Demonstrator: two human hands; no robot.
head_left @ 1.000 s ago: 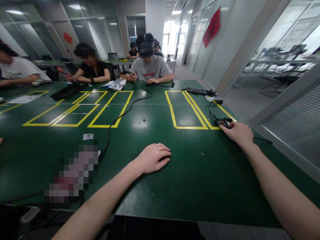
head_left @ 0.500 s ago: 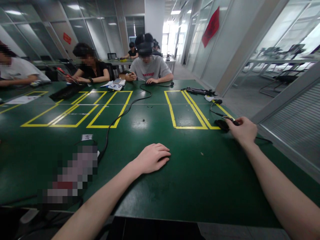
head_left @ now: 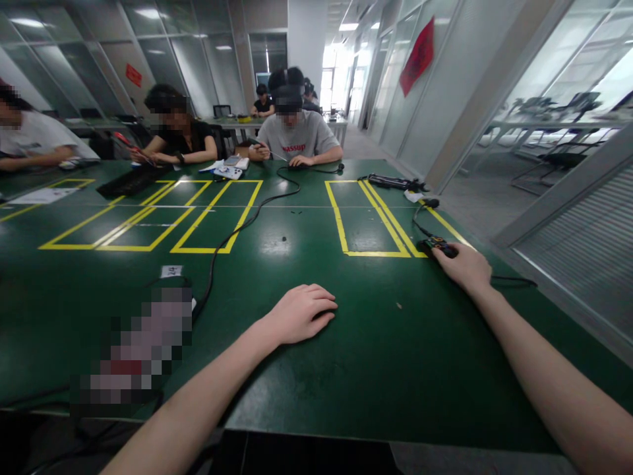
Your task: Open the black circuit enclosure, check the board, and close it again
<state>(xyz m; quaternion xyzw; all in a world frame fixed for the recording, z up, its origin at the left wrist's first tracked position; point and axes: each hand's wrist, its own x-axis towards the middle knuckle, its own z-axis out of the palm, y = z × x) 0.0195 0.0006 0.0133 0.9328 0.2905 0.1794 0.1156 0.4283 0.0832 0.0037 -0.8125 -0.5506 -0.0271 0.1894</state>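
Near the table's right edge, my right hand [head_left: 465,265] has its fingers closed on a dark device [head_left: 437,247] with small coloured marks, which rests low at the yellow tape. A black cable runs from the device up to a small black plug [head_left: 432,202], and another cable shows to the right of the hand. My left hand [head_left: 306,313] lies on the green table [head_left: 366,369] in the middle, palm down, with its fingers slightly curved and nothing seen in them. The underside of its palm is hidden.
Yellow tape outlines [head_left: 376,253] mark the table. A black folded tripod-like item [head_left: 395,183] lies at the far right. A long black cable [head_left: 213,264] runs beside a blurred object [head_left: 153,336] at left. Across the table a person in a grey shirt [head_left: 301,135] sits; others sit left.
My right hand has moved slightly left and towards me along with the device, whose coloured marks now show more. My left hand has stayed in place.
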